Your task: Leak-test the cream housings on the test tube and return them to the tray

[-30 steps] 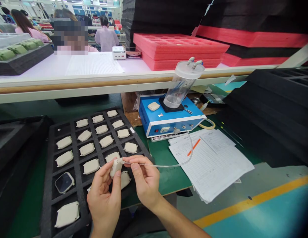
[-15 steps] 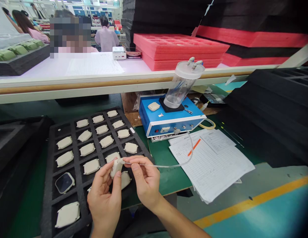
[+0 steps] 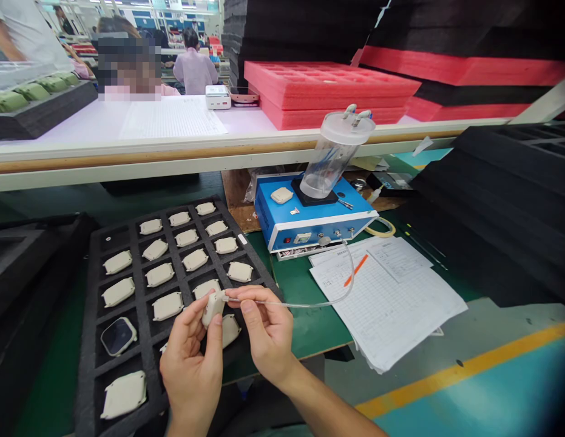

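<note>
Between the thumb and fingers of my left hand (image 3: 193,358) is a cream watch case (image 3: 213,308), tilted up on edge. My right hand (image 3: 268,331) pinches a clear thin tube (image 3: 309,305), whose tip meets the case's upper right side. From there the tube curves up to the front of a blue box (image 3: 316,227) with a clear cylinder (image 3: 330,161) on top. Beneath my hands lies a black foam tray (image 3: 145,340) with several similar cases in its compartments. One watch (image 3: 119,336) there has its dark screen facing up.
Printed sheets (image 3: 391,303) with an orange strip (image 3: 356,271) lie right of the tube. Another case (image 3: 281,195) rests on the blue box. A white shelf edge (image 3: 173,164) crosses behind, bearing red foam trays (image 3: 328,91). Black foam (image 3: 491,206) is stacked at right. People sit beyond.
My hands, the case and the tube have stayed put. In the background at left, a person in white has come into view and a seated person has shifted.
</note>
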Demonstrator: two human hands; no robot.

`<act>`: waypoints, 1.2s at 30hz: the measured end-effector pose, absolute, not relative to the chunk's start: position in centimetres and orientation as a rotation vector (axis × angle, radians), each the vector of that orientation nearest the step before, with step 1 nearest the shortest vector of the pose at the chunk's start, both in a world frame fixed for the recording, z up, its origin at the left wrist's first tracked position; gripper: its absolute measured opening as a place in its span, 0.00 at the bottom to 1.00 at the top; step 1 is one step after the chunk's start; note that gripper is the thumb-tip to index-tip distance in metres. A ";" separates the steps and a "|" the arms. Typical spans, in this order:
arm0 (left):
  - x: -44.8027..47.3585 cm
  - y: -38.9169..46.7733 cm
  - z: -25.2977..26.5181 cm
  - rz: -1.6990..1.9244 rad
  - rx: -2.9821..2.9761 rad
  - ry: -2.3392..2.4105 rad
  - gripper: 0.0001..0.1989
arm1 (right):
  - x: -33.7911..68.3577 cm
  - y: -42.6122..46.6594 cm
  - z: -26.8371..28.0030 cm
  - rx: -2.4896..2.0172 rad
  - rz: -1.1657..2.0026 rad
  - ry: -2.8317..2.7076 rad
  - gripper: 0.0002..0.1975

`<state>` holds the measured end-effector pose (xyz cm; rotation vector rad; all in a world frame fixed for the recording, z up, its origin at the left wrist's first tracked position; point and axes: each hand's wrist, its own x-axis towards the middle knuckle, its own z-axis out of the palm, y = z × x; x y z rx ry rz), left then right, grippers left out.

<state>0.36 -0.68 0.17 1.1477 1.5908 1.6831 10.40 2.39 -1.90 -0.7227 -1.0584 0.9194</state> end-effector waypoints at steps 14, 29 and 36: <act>0.3 -0.7 0.2 1.655 1.138 1.615 0.20 | 10.4 2.4 -2.0 -0.725 0.917 -1.056 0.08; 0.4 -0.6 0.2 1.670 1.149 1.568 0.15 | 10.4 2.4 -1.8 -0.715 0.927 -1.043 0.08; -2.4 -1.1 3.8 1.508 1.539 1.750 0.13 | 10.7 1.0 -2.6 -0.736 0.966 -0.963 0.07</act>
